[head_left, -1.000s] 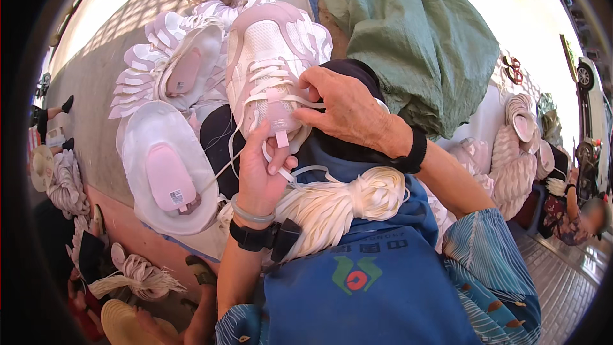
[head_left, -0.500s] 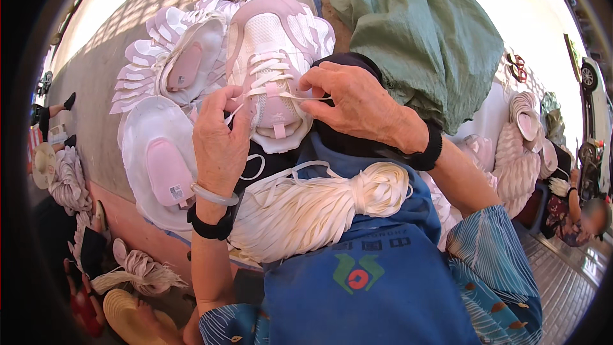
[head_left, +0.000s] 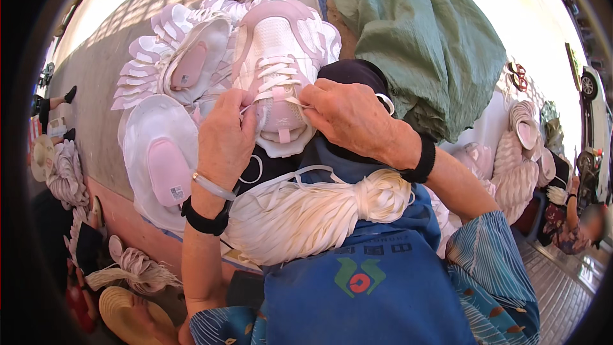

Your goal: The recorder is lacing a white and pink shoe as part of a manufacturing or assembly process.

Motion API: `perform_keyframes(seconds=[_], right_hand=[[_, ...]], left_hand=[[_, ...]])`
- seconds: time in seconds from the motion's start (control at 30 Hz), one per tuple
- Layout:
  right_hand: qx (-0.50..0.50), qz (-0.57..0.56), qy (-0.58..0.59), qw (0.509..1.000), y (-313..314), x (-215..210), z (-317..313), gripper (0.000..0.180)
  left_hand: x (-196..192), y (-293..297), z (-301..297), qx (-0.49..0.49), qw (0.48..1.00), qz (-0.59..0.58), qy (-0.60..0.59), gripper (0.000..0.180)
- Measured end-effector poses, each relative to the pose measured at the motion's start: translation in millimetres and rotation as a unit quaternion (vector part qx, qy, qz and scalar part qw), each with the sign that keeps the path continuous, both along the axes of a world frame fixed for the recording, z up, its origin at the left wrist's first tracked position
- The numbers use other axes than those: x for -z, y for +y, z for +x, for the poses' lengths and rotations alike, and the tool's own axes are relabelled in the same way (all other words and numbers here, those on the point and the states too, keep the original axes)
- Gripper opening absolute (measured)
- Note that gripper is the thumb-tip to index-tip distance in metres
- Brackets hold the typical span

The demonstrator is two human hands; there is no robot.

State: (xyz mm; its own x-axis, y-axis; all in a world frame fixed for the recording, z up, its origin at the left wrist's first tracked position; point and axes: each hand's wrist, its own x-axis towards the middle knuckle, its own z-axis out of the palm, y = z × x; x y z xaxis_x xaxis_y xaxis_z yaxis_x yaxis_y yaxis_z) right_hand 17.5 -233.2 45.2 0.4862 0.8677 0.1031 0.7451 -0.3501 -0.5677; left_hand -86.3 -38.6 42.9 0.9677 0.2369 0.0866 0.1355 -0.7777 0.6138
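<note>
A pink-and-white sneaker upper (head_left: 274, 41) lies in front of me, toe away, with its pull tab toward me. White shoelace (head_left: 278, 75) runs across its eyelets. My left hand (head_left: 225, 133) is closed at the upper's left edge, pinching a lace end between thumb and fingers. On the opposite edge, my right hand (head_left: 351, 115) is closed on the other lace end, part of which curls out past the knuckles. A big bundle of white laces (head_left: 306, 220) lies across my lap on the blue apron (head_left: 364, 306).
Stacked pink-and-white uppers (head_left: 137, 67) and a white piece with a pink insole patch (head_left: 167, 163) lie at the left. Green cloth (head_left: 428, 51) drapes at the far right. More bundled uppers (head_left: 511, 163) stand beyond my right arm. A straw hat (head_left: 131, 313) is at lower left.
Both hands have drawn in closer to the upper's edges, their fingers now more tightly closed on the laces. A lace loop now shows beyond my right hand.
</note>
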Motion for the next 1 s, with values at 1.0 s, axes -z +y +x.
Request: perform_keyframes(seconds=[1.0], right_hand=[[0.126,0.114,0.131,0.977,27.9,16.4,12.7,0.016]], left_hand=[[-10.6,-26.2,-5.6,-0.106,0.972,-0.210,-0.014,0.012]])
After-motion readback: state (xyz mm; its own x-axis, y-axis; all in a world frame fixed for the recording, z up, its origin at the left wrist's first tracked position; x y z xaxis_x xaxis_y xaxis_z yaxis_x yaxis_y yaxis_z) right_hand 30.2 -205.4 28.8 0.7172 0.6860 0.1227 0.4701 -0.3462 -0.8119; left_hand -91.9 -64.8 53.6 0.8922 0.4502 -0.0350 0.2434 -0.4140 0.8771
